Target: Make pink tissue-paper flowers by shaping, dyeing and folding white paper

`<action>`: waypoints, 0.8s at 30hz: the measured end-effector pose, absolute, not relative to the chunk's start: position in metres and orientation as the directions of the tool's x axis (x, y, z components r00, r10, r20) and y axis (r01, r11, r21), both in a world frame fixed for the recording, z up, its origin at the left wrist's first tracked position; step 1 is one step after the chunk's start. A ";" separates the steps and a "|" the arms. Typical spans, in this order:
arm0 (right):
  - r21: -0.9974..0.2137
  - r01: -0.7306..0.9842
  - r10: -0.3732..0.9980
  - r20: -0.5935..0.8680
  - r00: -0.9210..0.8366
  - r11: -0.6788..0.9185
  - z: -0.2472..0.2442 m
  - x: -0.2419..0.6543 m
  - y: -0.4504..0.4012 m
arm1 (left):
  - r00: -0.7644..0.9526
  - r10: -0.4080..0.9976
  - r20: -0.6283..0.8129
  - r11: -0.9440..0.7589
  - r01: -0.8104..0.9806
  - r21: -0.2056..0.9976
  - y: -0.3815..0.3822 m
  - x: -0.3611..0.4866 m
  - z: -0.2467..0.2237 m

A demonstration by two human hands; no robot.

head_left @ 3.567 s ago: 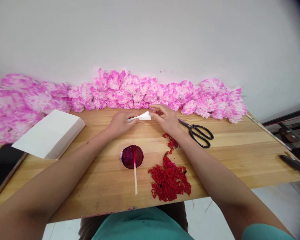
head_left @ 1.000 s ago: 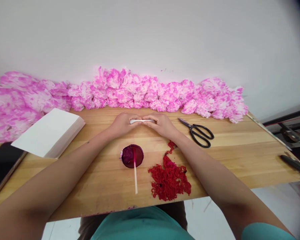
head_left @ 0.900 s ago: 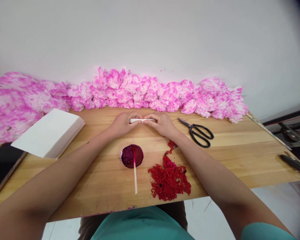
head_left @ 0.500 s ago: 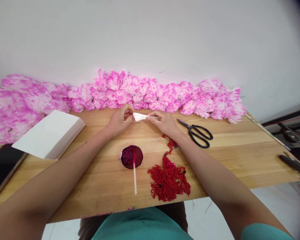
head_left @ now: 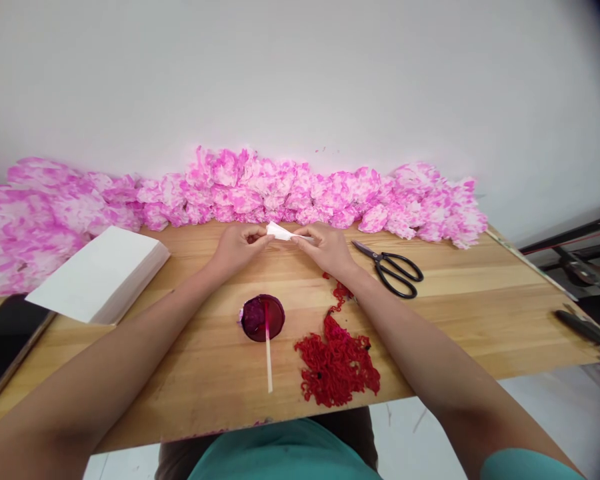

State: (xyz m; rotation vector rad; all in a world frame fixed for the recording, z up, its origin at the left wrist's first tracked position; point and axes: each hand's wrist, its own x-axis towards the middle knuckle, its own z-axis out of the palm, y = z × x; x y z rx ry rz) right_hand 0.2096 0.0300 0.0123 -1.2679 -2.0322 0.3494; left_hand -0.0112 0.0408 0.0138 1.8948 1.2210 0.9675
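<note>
A small piece of folded white paper is held between both hands above the wooden table, near its back. My left hand pinches the paper's left end between thumb and fingers. At the other end, my right hand has its thumb and fingers closed on the narrower part. Below the hands stands a round dish of dark magenta liquid, with a flat stick resting in it. Tangled red yarn lies right of the dish, one strand running up under my right wrist.
Pink and white paper flowers line the wall. A stack of white paper and a dark phone-like slab lie at the left. Black-handled scissors are right of my right hand; another tool lies at the right edge.
The fingers of my left hand have come down and closed onto the paper's left end. The paper's wide end looks more pinched and tilted. The view has shifted slightly.
</note>
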 end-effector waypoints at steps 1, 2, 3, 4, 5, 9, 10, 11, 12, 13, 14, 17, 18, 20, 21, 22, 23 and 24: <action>-0.551 0.676 0.862 0.422 -0.280 0.489 0.012 0.209 0.030 | 0.271 0.941 0.200 -0.301 0.410 0.861 0.041 -0.011 0.014; -0.547 0.676 0.860 0.422 -0.287 0.494 0.012 0.209 0.030 | 0.256 0.951 0.173 -0.264 0.386 0.884 0.041 -0.011 0.014; -0.546 0.674 0.859 0.419 -0.294 0.497 0.013 0.209 0.029 | 0.243 0.959 0.144 -0.226 0.357 0.906 0.041 -0.011 0.014; -0.550 0.669 0.859 0.415 -0.301 0.500 0.013 0.209 0.029 | 0.232 0.966 0.117 -0.190 0.324 0.927 0.042 -0.011 0.014; -0.556 0.664 0.860 0.407 -0.307 0.500 0.014 0.209 0.029 | 0.224 0.970 0.096 -0.161 0.291 0.943 0.042 -0.012 0.014; -0.558 0.661 0.863 0.378 -0.335 0.501 0.015 0.209 0.028 | 0.225 0.970 0.088 -0.150 0.276 0.949 0.045 -0.013 0.012; -0.548 0.666 0.861 0.377 -0.342 0.505 0.015 0.209 0.028 | 0.222 0.968 0.117 -0.185 0.312 0.932 0.045 -0.014 0.012; -0.536 0.673 0.858 0.378 -0.349 0.510 0.015 0.209 0.028 | 0.211 0.964 0.162 -0.230 0.354 0.906 0.046 -0.014 0.012; -0.523 0.680 0.855 0.379 -0.355 0.514 0.015 0.209 0.027 | 0.199 0.955 0.220 -0.284 0.399 0.872 0.046 -0.015 0.013; -0.507 0.689 0.852 0.380 -0.361 0.518 0.015 0.209 0.027 | 0.189 0.938 0.289 -0.344 0.439 0.830 0.046 -0.015 0.015; -0.490 0.699 0.849 0.382 -0.366 0.521 0.015 0.209 0.027 | 0.191 0.914 0.359 -0.406 0.474 0.781 0.046 -0.016 0.016; -0.438 0.711 0.829 0.391 -0.400 0.550 0.014 0.208 0.026 | 0.300 0.816 0.494 -0.573 0.531 0.624 0.045 -0.014 0.017; -0.421 0.708 0.817 0.398 -0.418 0.567 0.014 0.207 0.026 | 0.361 0.785 0.504 -0.617 0.530 0.581 0.045 -0.013 0.016; -0.396 0.689 0.788 0.410 -0.459 0.607 0.014 0.207 0.026 | 0.471 0.738 0.483 -0.675 0.522 0.522 0.045 -0.010 0.012; -0.389 0.677 0.775 0.414 -0.477 0.624 0.014 0.206 0.026 | 0.515 0.721 0.464 -0.693 0.520 0.500 0.045 -0.009 0.009; -0.385 0.666 0.765 0.416 -0.492 0.638 0.013 0.206 0.026 | 0.549 0.708 0.445 -0.706 0.520 0.481 0.045 -0.008 0.007; -0.385 0.657 0.757 0.415 -0.504 0.649 0.013 0.206 0.026 | 0.573 0.699 0.428 -0.714 0.525 0.464 0.045 -0.008 0.005; -0.385 0.651 0.753 0.413 -0.512 0.654 0.014 0.206 0.026 | 0.590 0.694 0.412 -0.719 0.531 0.449 0.045 -0.008 0.004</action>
